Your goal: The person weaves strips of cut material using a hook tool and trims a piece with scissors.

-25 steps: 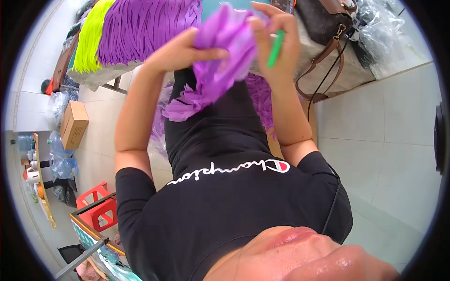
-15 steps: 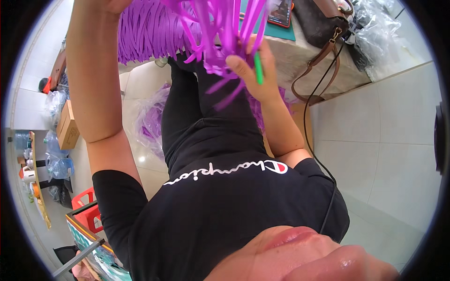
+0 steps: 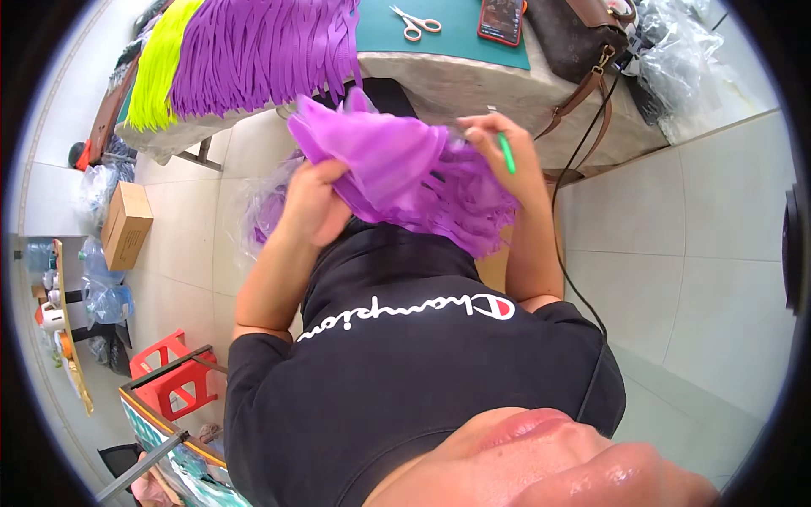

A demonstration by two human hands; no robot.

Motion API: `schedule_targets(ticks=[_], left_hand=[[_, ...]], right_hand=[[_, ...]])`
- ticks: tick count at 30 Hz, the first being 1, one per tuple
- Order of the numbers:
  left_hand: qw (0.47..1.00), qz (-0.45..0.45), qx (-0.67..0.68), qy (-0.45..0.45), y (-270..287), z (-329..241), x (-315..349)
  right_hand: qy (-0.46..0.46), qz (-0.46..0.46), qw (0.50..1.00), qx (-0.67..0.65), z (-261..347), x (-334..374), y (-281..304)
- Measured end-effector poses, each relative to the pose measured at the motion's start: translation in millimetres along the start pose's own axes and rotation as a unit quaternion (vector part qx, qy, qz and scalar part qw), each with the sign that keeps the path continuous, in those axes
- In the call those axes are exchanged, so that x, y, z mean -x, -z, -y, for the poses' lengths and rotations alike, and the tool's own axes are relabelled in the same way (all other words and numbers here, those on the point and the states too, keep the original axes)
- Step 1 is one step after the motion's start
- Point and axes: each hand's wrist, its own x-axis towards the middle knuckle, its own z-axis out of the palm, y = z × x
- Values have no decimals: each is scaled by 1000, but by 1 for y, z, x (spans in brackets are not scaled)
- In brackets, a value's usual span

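Observation:
A loose purple bundle (image 3: 380,160) hangs in front of my lap, its upper part like sheer folded fabric and its right end many thin strips. My left hand (image 3: 317,203) is closed on the bundle's left edge, thumb on top. At the right end of the bundle my right hand (image 3: 511,160) is bent, with a slim bright green handle (image 3: 506,153) sticking out of it. The tip of that green-handled tool is hidden, so its kind does not show. Whether the right fingertips also pinch the purple strips is hard to make out.
Purple strips (image 3: 262,59) and yellow-green strips (image 3: 156,72) drape over the table edge. Scissors (image 3: 414,24) and a phone (image 3: 502,21) lie on a green mat (image 3: 465,52). A brown bag (image 3: 583,46) stands at right; a black cable (image 3: 574,139) hangs down. At left are a cardboard box (image 3: 127,228) and a red stool (image 3: 173,380).
My raised left arm has come down, and the purple bundle has moved from the table edge to above my lap. My right hand has shifted right and down, still with the green-handled tool.

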Motion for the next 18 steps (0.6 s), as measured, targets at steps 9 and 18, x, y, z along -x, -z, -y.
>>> schedule_targets(ticks=[9,18], left_hand=[[982,87,163,41,48,10,0],[995,62,-56,-55,60,9,22]], right_hand=[[198,276,911,-236,35,-11,-64],[208,99,973,-20,1,16,-98]])
